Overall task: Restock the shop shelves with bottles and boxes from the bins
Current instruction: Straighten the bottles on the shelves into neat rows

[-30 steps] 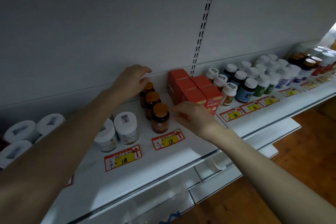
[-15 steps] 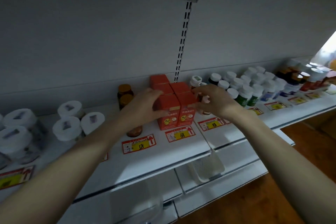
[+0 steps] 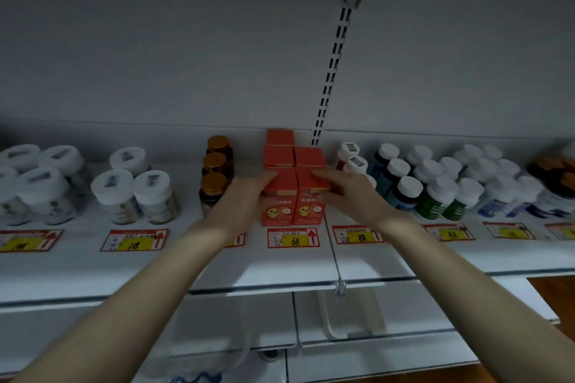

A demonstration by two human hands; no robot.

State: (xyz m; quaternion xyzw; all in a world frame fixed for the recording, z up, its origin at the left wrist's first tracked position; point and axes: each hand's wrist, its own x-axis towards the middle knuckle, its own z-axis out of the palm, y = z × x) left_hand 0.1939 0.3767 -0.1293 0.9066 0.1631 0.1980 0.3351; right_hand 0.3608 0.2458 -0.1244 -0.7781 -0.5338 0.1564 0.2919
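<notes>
Several red boxes stand in two rows in the middle of the white shelf, above a price tag marked 68. My left hand presses flat against the left side of the front left box, its fingertips at the box's top edge. From the other side, my right hand presses the front right box with straight fingers. Three amber bottles with gold caps stand in a row just left of my left hand.
White-lidded jars fill the shelf's left part, and white-capped bottles crowd its right. Red-and-yellow price tags line the front edge. A slotted upright runs up the back wall. Lower shelves and a white plastic holder sit below.
My left hand left the amber bottles and came to the red boxes. My right hand shifted to the boxes' right side, so both hands now flank them. The view has turned to face the boxes.
</notes>
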